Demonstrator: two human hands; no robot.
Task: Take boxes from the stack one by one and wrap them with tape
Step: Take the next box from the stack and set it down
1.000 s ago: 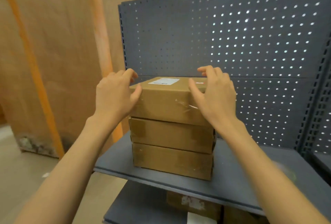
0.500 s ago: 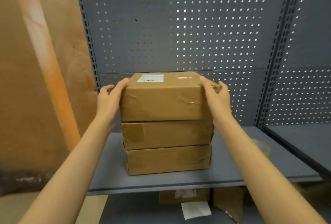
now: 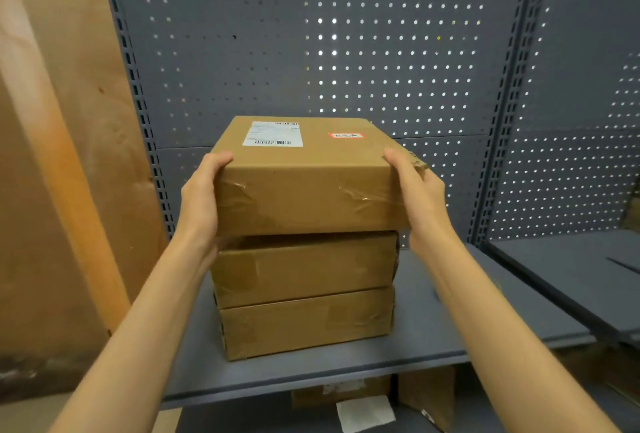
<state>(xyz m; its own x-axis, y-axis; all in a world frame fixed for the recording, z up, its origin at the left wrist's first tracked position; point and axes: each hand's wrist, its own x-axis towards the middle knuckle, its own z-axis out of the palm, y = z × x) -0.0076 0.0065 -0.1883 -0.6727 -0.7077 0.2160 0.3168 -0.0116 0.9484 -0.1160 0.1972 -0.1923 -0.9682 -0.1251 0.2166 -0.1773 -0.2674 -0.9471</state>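
Grey metal shelf (image 3: 433, 339) under a stack of cardboard boxes (image 3: 306, 294).

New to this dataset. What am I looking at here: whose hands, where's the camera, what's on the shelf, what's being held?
There is no robot: a person works bare-handed, and the single camera sits on their head, looking forward and down. The left hand and right hand grip opposite sides of the top box, which bears a white shipping label and a small red sticker. A dark gap under its front edge suggests it is tipped up or lifted. Below it the middle box rests on the bottom box, on a grey metal shelf with a perforated back panel. No tape roll is visible.
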